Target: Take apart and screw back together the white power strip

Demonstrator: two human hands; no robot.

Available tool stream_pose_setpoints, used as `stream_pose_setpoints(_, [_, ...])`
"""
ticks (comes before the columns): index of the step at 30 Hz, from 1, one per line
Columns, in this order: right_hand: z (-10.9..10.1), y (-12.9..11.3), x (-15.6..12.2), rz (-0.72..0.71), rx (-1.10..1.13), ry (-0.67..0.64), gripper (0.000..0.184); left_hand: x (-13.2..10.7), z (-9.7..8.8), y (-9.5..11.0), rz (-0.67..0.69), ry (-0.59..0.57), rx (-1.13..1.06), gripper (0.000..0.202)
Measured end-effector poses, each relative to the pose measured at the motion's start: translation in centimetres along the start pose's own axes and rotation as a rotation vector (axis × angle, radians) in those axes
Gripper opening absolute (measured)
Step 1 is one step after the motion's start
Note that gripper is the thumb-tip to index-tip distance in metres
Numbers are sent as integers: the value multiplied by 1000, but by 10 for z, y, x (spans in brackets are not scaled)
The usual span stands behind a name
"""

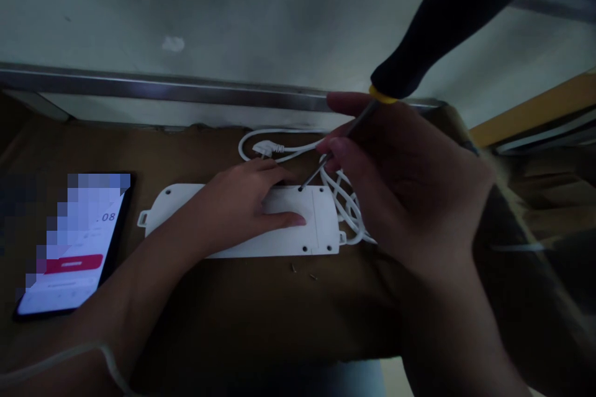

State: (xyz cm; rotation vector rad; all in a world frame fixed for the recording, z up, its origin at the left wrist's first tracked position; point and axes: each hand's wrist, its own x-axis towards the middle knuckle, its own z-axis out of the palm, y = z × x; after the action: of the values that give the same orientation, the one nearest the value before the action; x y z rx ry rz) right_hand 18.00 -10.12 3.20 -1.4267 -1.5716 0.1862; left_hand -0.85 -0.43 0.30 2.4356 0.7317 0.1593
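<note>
Two loose screws [293, 267] lay below the white power strip [242, 223]; the left hand [246, 205] pressed flat and open on it, while the right hand [410, 192] gripped a black-handled screwdriver [433, 37], its tip at a screw hole [300, 188], the hand hiding part of the cord [344, 198].

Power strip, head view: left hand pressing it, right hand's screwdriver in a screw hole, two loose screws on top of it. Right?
No: the two loose screws lie on the brown surface below the power strip's near edge, not on it, as the head view shows. Left hand and right hand with screwdriver stand as stated.
</note>
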Motion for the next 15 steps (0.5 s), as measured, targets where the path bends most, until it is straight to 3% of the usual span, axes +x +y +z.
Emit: stream_pose_setpoints(15, [0,-3,0,-90,-65,48,39,-2,-1,0,25,4,-10,52])
